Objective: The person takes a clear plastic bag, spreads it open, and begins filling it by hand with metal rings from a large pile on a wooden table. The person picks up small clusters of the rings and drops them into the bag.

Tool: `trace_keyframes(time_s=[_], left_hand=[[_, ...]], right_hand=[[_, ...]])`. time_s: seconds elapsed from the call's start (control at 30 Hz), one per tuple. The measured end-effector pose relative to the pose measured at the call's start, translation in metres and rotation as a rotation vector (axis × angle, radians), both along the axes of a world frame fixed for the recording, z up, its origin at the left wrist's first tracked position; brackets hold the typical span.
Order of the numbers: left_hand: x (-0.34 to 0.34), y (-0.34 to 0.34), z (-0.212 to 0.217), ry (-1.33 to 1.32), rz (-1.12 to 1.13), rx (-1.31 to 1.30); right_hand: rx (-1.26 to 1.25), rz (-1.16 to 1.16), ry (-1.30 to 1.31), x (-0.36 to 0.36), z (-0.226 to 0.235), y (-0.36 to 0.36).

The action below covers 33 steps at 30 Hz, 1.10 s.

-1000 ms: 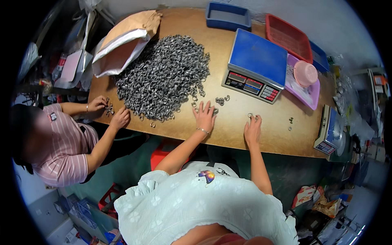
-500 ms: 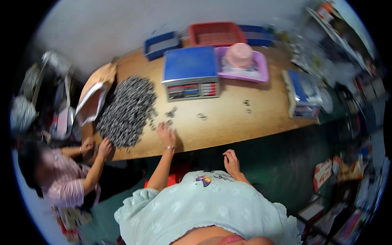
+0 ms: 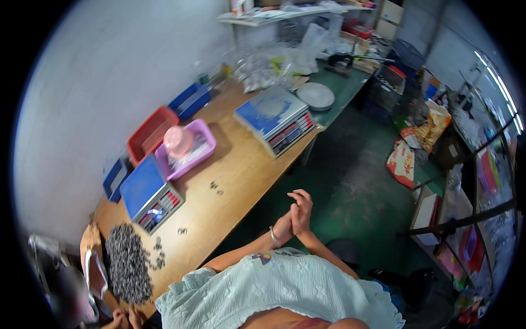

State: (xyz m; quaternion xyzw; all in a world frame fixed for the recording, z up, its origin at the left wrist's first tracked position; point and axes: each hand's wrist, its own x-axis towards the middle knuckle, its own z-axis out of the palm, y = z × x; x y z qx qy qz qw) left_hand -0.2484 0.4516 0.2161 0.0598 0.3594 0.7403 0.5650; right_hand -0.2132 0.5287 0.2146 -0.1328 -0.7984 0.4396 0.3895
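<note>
My left hand (image 3: 284,226), with a bracelet at the wrist, and my right hand (image 3: 302,208) are pressed together palm to palm. They are off the wooden table (image 3: 241,170), above the green floor, and hold nothing. The nearest things are a few loose small metal parts (image 3: 216,189) on the table. Farther left lies a big pile of grey metal parts (image 3: 129,263), beside a blue-topped scale (image 3: 150,192).
A second scale (image 3: 274,118), a pink tray (image 3: 204,140) holding a pink bowl, a red tray (image 3: 150,131) and blue trays (image 3: 189,98) sit on the table. Another person's hands (image 3: 123,318) work at the pile. Sacks (image 3: 402,159) and shelving stand to the right.
Both my hands have left the table and come together in front of me. The view has swung to the right, so the pile now lies far to the lower left.
</note>
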Motion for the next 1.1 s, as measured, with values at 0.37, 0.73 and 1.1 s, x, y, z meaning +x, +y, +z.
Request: trace_keyframes(time_s=[0.37, 0.73, 1.1], left_hand=[[-0.059, 0.210, 0.007, 1.499, -0.267, 0.258], [-0.029, 0.378, -0.034, 1.263, -0.731, 0.405], [0.134, 0.480, 0.022, 1.029, -1.073, 0.844]], right_hand=[[-1.532, -0.011, 0.410, -0.049, -0.039, 0.176], [-1.401, -0.677, 0.722, -0.014, 0.030, 0.268], [-0.950, -0.832, 1.075, 0.150, 0.024, 0.380]])
